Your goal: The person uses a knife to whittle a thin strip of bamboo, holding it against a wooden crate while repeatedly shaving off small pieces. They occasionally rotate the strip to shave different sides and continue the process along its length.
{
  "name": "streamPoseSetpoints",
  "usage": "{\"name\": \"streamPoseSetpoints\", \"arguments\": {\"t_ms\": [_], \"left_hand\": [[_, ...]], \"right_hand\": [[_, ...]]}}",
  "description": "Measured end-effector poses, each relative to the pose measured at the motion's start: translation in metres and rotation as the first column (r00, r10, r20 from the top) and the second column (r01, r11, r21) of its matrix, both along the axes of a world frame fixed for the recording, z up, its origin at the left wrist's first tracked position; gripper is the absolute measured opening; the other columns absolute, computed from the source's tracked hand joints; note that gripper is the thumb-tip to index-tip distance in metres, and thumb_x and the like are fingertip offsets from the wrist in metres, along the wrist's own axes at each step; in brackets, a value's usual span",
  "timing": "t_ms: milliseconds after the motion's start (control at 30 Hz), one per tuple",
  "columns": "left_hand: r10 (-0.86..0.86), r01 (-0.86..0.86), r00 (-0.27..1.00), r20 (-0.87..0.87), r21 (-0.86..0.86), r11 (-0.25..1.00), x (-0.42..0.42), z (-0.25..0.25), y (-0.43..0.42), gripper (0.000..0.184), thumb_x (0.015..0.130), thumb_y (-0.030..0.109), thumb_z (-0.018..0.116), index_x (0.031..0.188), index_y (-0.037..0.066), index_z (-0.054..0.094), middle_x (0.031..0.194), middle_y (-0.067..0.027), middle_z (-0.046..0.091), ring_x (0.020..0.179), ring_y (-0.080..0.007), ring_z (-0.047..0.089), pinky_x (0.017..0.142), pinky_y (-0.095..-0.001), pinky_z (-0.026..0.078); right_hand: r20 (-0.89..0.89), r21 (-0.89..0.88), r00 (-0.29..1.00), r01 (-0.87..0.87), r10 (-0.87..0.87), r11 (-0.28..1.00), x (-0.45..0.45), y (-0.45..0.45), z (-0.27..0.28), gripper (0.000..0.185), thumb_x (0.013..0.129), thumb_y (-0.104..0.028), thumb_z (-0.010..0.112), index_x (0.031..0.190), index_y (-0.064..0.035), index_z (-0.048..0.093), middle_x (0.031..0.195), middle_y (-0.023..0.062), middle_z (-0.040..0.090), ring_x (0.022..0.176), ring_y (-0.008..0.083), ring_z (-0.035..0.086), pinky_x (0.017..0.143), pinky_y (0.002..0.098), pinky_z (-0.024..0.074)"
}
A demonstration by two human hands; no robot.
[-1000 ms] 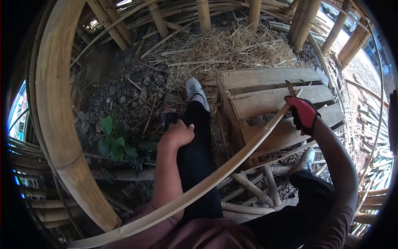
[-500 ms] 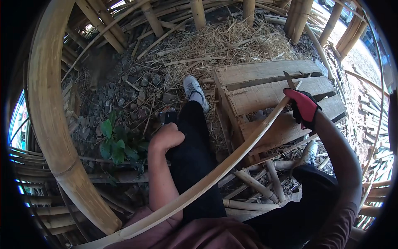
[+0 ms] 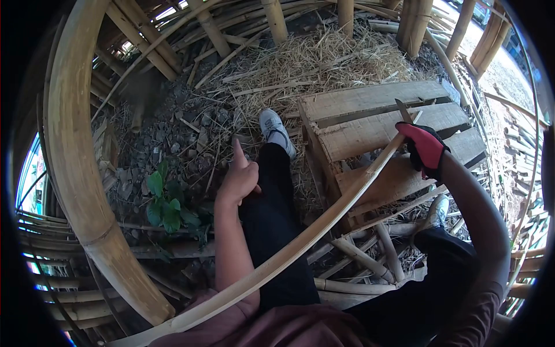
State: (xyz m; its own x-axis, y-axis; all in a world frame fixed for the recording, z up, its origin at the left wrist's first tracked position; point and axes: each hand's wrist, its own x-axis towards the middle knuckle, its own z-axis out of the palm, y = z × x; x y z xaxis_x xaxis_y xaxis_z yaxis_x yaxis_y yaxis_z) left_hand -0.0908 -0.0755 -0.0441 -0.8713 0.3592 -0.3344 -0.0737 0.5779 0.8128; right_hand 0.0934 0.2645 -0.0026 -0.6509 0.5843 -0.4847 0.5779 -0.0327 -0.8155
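Observation:
My right hand (image 3: 425,150), in a red and black glove, is closed at the far end of a long split bamboo strip (image 3: 324,222). A narrow dark blade (image 3: 403,110), like a knife's, sticks out beyond this fist; its handle is hidden. The strip runs diagonally across my lap and over my left forearm to the lower left. My left hand (image 3: 240,178) is bare and hangs over my left thigh. Its index finger points forward while the others are curled, and I see nothing held in it.
A slatted wooden bench (image 3: 376,124) stands under and beside my right hand. A thick bamboo pole (image 3: 78,150) curves up on the left, near a leafy plant (image 3: 167,202). Straw (image 3: 341,61), rubble and bamboo posts (image 3: 274,22) lie or stand ahead.
My left hand has raised and straightened its index finger, where the fingers were folded before. My right hand, the strip and the blade have hardly moved.

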Motion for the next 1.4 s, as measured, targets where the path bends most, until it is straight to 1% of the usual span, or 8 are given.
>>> {"name": "streamPoseSetpoints", "arguments": {"t_ms": [233,400,533,700,900,967,1100,1400], "left_hand": [[-0.861,0.845,0.508,-0.017,-0.182,0.502,-0.023,-0.026,-0.039,0.062,0.104,0.044,0.037,0.152,0.005,0.028,0.159,-0.0152,0.027,0.147,-0.0268,0.024,0.118,-0.037,0.017],[-0.291,0.499,0.777,0.559,-0.265,0.825,-0.087,-0.107,-0.057,0.106,0.085,0.081,0.039,0.153,0.001,0.02,0.162,-0.0173,0.013,0.151,-0.027,0.008,0.118,-0.0335,0.014],[-0.694,0.674,0.717,-0.065,0.32,0.666,-0.052,-0.091,-0.069,0.11,0.084,0.079,0.047,0.154,0.0,0.016,0.161,-0.0189,0.013,0.15,-0.0286,0.01,0.118,-0.0349,0.018],[-0.317,0.103,0.858,-0.404,-0.468,0.878,-0.055,-0.068,-0.073,0.083,0.092,0.06,0.054,0.145,-0.001,0.036,0.152,-0.021,0.034,0.146,-0.0295,0.024,0.117,-0.0441,0.025],[-0.405,0.413,0.738,0.54,0.114,0.904,-0.049,-0.038,-0.056,0.035,0.101,0.026,0.052,0.122,-0.001,0.056,0.115,-0.0173,0.065,0.103,-0.0236,0.066,0.088,-0.0388,0.053],[-0.257,0.082,0.842,-0.474,-0.358,0.93,-0.054,-0.084,-0.054,0.031,0.102,0.023,0.048,0.118,-0.002,0.058,0.096,-0.0137,0.07,0.086,-0.0194,0.07,0.072,-0.0315,0.056],[-0.438,0.381,0.896,0.07,0.386,0.84,0.026,0.057,0.005,0.048,0.104,0.037,0.04,0.123,-0.005,0.055,0.091,-0.0148,0.068,0.085,-0.0211,0.07,0.068,-0.03,0.055],[-0.704,0.719,0.628,0.331,0.1,0.688,0.091,0.088,0.096,0.051,0.103,0.042,0.039,0.122,-0.005,0.047,0.084,-0.013,0.065,0.062,-0.0179,0.067,0.05,-0.0258,0.054]], "right_hand": [[0.019,0.007,1.0,0.001,-0.001,1.0,0.002,-0.004,0.005,0.045,0.087,-0.054,0.062,0.076,-0.011,0.057,0.049,-0.0023,0.037,0.032,0.0125,0.036,0.029,0.0291,0.0277],[0.001,0.022,1.0,-0.029,0.029,0.999,0.004,-0.003,0.004,0.048,0.086,-0.056,0.061,0.076,-0.0094,0.056,0.049,-0.001,0.039,0.032,0.0134,0.038,0.03,0.0297,0.0282],[-0.004,-0.001,1.0,-0.015,0.015,1.0,0.001,0.001,-0.005,0.047,0.086,-0.056,0.061,0.072,-0.0121,0.054,0.049,-0.0025,0.037,0.031,0.0125,0.035,0.029,0.029,0.0269],[0.003,0.016,1.0,-0.016,0.016,1.0,0.003,-0.001,0.001,0.046,0.087,-0.056,0.061,0.072,-0.0121,0.054,0.048,-0.0024,0.037,0.031,0.0127,0.036,0.03,0.0284,0.0288],[-0.028,0.001,1.0,-0.001,0.001,1.0,0.003,0.002,-0.004,0.046,0.086,-0.054,0.062,0.073,-0.0113,0.055,0.049,-0.0023,0.039,0.032,0.0124,0.038,0.031,0.0288,0.0292],[-0.05,-0.001,0.999,0.004,-0.004,1.0,0.003,0.003,-0.008,0.046,0.086,-0.054,0.063,0.072,-0.0108,0.055,0.048,-0.0028,0.039,0.032,0.0126,0.038,0.031,0.0289,0.0289],[-0.05,0.002,0.999,0.018,-0.017,1.0,0.005,-0.004,0.003,0.045,0.085,-0.05,0.066,0.078,-0.0057,0.062,0.057,0.0009,0.047,0.037,0.0138,0.042,0.035,0.0308,0.032],[-0.156,-0.103,0.982,0.086,-0.102,0.991,0.007,0.01,-0.007,0.04,0.086,-0.047,0.066,0.083,-0.0067,0.062,0.055,0.0004,0.047,0.036,0.0121,0.041,0.036,0.03,0.0313]]}}
